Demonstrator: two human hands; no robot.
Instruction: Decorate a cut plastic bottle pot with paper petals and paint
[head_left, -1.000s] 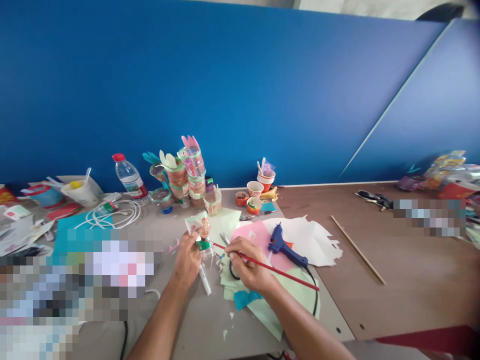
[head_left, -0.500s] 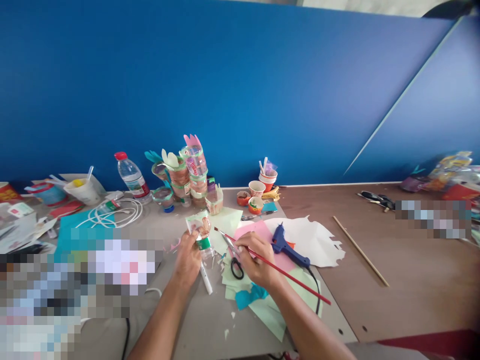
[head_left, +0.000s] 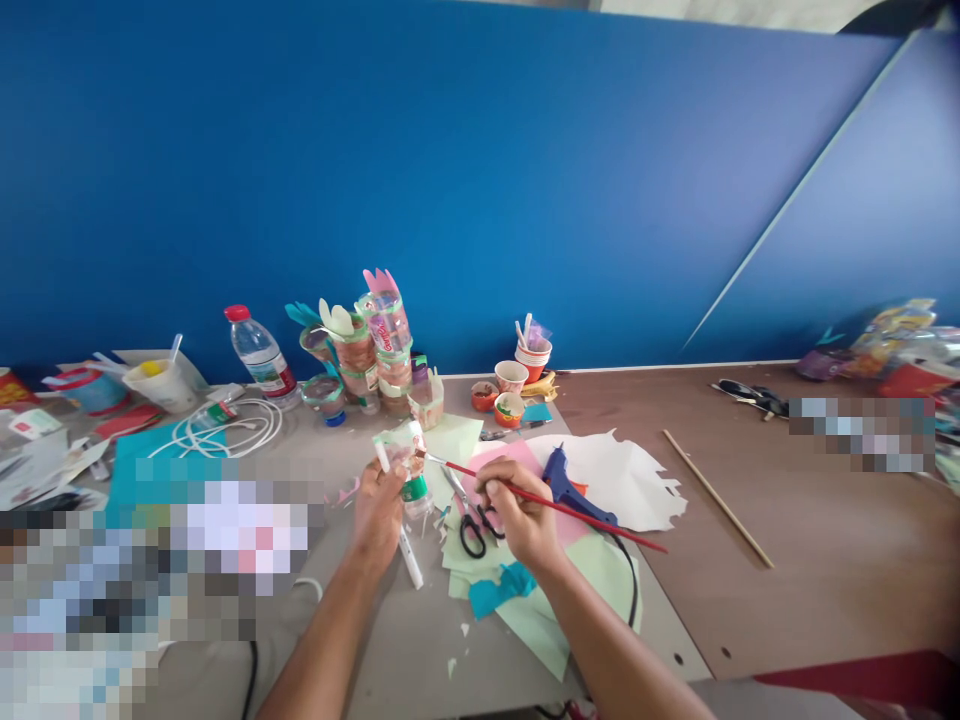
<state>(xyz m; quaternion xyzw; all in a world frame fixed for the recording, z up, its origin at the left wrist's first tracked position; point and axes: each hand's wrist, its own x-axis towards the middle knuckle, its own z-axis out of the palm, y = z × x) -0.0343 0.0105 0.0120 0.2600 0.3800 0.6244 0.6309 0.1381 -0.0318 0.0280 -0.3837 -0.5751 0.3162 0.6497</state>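
Observation:
My left hand (head_left: 377, 512) grips a small cut plastic bottle piece (head_left: 406, 465) with a green band and a pale paper wrap, holding it just above the table. A thin red paintbrush (head_left: 555, 506) is pinched in my right hand (head_left: 523, 518), and its tip touches the bottle piece near the top. Black-handled scissors (head_left: 471, 520) lie on green and pink paper sheets (head_left: 525, 590) between my hands. A white marker (head_left: 409, 558) lies just below my left hand. A blue glue gun (head_left: 574, 490) rests on the paper behind my right hand.
Decorated bottle crafts (head_left: 371, 355) stand stacked at the back by a water bottle (head_left: 259, 355). Small paint cups (head_left: 514, 385) sit behind the paper, a white cable (head_left: 217, 430) lies at left, a wooden stick (head_left: 716, 497) at right. A blue wall (head_left: 480, 180) bounds the table.
My right hand has shifted right and swung the brush, so its tip now touches the bottle piece. My left hand has tilted the piece slightly. The scissors are now uncovered.

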